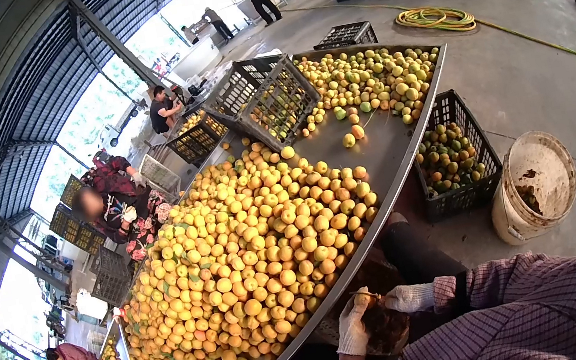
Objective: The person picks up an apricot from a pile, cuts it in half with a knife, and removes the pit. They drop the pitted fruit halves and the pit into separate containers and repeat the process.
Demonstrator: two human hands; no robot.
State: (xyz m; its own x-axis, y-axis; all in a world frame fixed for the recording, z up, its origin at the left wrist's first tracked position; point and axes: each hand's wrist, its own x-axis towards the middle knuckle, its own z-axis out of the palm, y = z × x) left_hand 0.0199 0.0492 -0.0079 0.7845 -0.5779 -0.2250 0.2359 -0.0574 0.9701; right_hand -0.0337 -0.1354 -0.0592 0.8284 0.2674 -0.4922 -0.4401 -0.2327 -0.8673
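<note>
My left hand (353, 326), in a white glove, is closed with its fingers bent at the front edge of the metal table. Close beside it, my right hand (410, 298) is also gloved in white and closed. A small brownish-orange piece (371, 297) shows between the fingers of both hands; its kind is too small to make out. Beyond my hands, a large heap of round yellow-orange fruit (241, 263) covers much of the table (384, 142). Dark material lies in shadow below my hands.
A black crate (476, 188) of greenish-orange fruit stands on the floor to the right, next to a dirty white bucket (534, 175). Another crate (268, 100) rests tilted on the table. A coiled yellow hose (437, 18) lies behind. Several people work around the hall, one seated across the table (128, 205).
</note>
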